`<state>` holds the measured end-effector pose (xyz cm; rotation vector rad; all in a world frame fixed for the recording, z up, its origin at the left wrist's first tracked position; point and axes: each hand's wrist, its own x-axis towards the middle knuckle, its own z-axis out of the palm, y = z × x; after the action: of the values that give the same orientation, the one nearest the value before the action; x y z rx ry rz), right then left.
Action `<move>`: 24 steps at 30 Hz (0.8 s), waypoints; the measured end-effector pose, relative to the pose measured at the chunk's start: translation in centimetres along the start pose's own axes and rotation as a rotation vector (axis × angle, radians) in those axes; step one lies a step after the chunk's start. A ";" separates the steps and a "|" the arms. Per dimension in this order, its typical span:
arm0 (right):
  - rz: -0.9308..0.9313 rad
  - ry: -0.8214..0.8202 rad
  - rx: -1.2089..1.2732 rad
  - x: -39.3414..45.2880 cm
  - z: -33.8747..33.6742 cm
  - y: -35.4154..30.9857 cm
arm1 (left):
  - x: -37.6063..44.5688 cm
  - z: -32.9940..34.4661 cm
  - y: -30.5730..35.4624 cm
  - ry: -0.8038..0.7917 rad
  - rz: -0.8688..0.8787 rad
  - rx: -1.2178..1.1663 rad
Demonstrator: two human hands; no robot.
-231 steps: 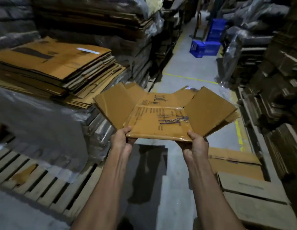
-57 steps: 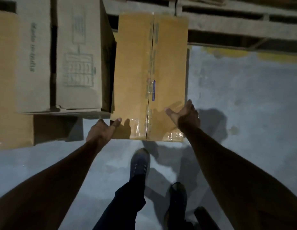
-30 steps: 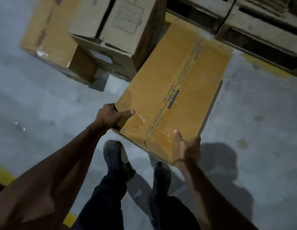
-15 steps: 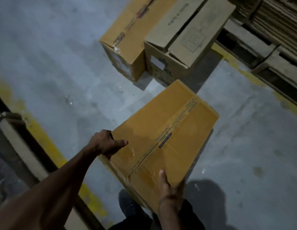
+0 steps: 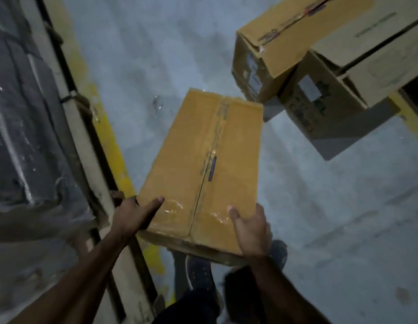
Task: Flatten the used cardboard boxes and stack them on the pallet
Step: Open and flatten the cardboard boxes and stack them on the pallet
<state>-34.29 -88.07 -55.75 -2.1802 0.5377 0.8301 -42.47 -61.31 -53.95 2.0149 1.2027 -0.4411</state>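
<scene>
Left hand (image 5: 133, 212) at near-left corner of sealed tan cardboard box (image 5: 203, 164), thumb across taped top, fingers wrapped over side edge. Box held above grey concrete floor (image 5: 331, 195), clear tape along centre seam. Right hand (image 5: 251, 232) gripping near-right corner, thumb on top. Far left: plastic-wrapped dark load (image 5: 23, 127) on wooden pallet (image 5: 81, 136), beside yellow floor line (image 5: 109, 141). Upper right: two more closed brown cardboard boxes (image 5: 320, 54) touching each other on floor.
</scene>
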 end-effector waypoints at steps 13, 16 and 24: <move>-0.202 -0.014 -0.166 13.8 6.3 4.5 | 7.5 12.9 -8.3 -0.087 -0.082 -0.322; -0.278 0.074 -0.183 14.5 7.3 5.7 | 7.8 14.4 -8.8 0.020 -0.020 -0.385; -0.315 0.119 -0.167 14.7 7.8 6.3 | 7.8 15.8 -10.2 0.102 0.078 -0.443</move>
<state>-30.76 -88.01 -73.17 -2.3977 0.1772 0.5954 -46.14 -65.31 -73.60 1.7063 1.1590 -0.0247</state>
